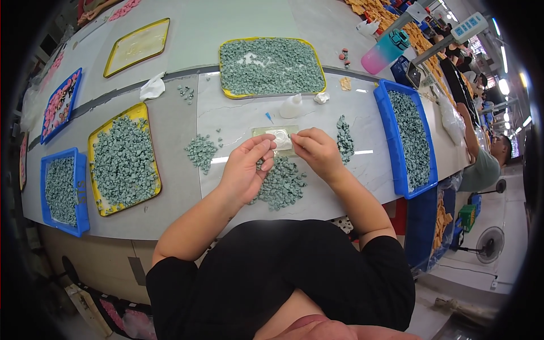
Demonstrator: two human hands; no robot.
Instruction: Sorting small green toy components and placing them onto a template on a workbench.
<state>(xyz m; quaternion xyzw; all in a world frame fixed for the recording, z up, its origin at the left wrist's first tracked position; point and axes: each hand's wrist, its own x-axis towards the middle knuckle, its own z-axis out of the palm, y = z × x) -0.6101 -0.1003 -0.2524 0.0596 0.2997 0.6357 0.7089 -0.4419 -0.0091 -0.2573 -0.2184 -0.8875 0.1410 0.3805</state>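
Observation:
My left hand [247,165] is closed, thumb against fingertips. A small grey-green piece [260,164] shows in the curl of its fingers; whatever lies at the fingertips is too small to make out. Facing it, my right hand [318,152] pinches what looks like another small grey-green piece [290,136]. Between the two hands lies a flat pale-yellow plate [258,132] with a shiny whitish patch [279,138] on it. Just below the hands, a heap of grey-green pieces [281,186] spreads over the table. A white squeeze bottle [292,106] stands beyond the plate, near a small blue nozzle tip [269,117].
Smaller piles of pieces lie left [201,152] and right [344,140]. A full yellow-rimmed tray [323,73] sits at the back, another [148,116] at left. Blue bins [84,207] [390,148] flank the table. A teal-pink bottle [381,55] stands back right; a person [481,170] is beyond.

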